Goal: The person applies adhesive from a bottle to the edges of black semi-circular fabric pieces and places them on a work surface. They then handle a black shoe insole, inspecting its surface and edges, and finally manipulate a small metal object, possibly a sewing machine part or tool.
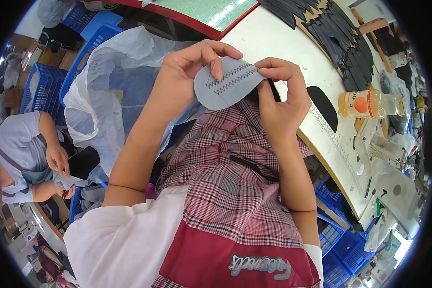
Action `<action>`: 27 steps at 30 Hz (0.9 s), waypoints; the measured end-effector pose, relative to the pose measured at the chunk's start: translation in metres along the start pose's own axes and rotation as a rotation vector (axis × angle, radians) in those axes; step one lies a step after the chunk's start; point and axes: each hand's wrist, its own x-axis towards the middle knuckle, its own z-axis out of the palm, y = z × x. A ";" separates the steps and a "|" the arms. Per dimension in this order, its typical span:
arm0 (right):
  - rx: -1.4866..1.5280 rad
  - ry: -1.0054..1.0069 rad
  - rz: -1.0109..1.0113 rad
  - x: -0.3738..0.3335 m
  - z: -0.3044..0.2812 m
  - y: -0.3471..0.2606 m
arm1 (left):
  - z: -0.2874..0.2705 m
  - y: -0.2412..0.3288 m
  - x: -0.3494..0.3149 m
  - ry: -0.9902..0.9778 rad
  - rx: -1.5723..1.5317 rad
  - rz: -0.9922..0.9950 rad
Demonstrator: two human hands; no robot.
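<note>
A light grey oval fabric piece (233,93) with two rows of dark zigzag stitching is held up in front of my lap. My left hand (185,67) grips its upper left part, the thumb lying on the stitched face and the fingers bent over the top edge. At the narrower right end, my right hand (285,91) pinches the piece between thumb and forefinger. Something dark shows beneath the piece beside my right hand; I cannot make out what it is. Under both hands lies my checked apron (240,201).
To the right stands a white table (297,53) with dark cut pieces (336,38), a black oval piece (322,108), a clear ruler (338,144) and a bottle (362,104). A large plastic bag (101,72) and blue crates (43,86) are left. A co-worker (24,149) handles pieces there.
</note>
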 end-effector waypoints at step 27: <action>0.465 -0.126 0.615 0.001 0.015 -0.006 | -0.003 -0.008 -0.005 0.241 -0.100 -0.172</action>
